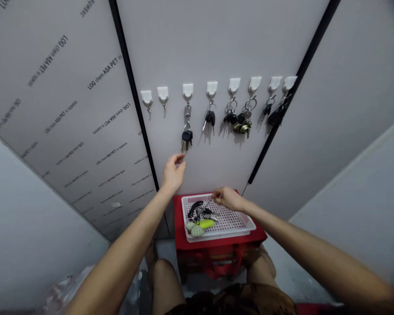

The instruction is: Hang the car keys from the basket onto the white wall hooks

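Note:
A row of white wall hooks runs across a grey panel; the two leftmost are bare, the others carry key bunches. My left hand is raised just below the black-headed key hanging on the third hook, fingers loosely curled, holding nothing I can see. My right hand is pinched on a key ring at the far edge of a white perforated tray. In the tray lie black keys and a yellow-green fob.
The tray rests on a red box with a red bag under it, between my knees. Black vertical strips divide the wall panels. Crumpled clear plastic lies on the floor at lower left.

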{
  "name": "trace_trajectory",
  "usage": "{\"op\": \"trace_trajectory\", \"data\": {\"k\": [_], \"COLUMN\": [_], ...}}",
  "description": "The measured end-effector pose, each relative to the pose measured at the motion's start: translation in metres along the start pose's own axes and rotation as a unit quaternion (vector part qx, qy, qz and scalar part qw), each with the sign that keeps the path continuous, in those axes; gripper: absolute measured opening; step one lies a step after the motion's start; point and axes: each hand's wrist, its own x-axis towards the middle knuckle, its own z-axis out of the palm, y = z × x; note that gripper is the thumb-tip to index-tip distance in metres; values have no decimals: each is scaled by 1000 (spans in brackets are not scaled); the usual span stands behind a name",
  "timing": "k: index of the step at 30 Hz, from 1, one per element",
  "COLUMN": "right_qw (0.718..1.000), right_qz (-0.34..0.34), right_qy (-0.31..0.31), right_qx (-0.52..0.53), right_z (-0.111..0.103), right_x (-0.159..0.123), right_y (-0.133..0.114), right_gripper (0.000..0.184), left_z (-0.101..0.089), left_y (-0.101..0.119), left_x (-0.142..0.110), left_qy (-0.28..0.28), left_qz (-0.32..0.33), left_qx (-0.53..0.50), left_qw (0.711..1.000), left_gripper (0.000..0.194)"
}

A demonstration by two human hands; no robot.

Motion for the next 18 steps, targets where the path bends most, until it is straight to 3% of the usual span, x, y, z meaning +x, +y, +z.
{"op": "trace_trajectory", "data": {"k": [3, 8, 13, 18], "right_qw": [999, 998, 997, 999], "right_qz": [15, 21, 16, -2], "right_qy": [-37, -22, -39, -20], "right_qx": [-26, -58, -60, -40], "right_z": [33, 50, 61, 67], "right_x": [-3, 2, 4, 4], "right_y": [21, 23, 16, 10], "right_gripper": [23, 25, 21, 20], "left_z": [9, 21, 32, 41], "left_y": [-24, -50, -59, -59], "left_x": [-38, -81, -106, -117], "left_qy": [-85, -166, -195, -187], "left_qz": [-42, -79, -96, -112], "left_qx": [44, 110, 141, 174], "left_qw": [995, 977, 966, 961], "left_gripper": [22, 21, 21, 20]}}
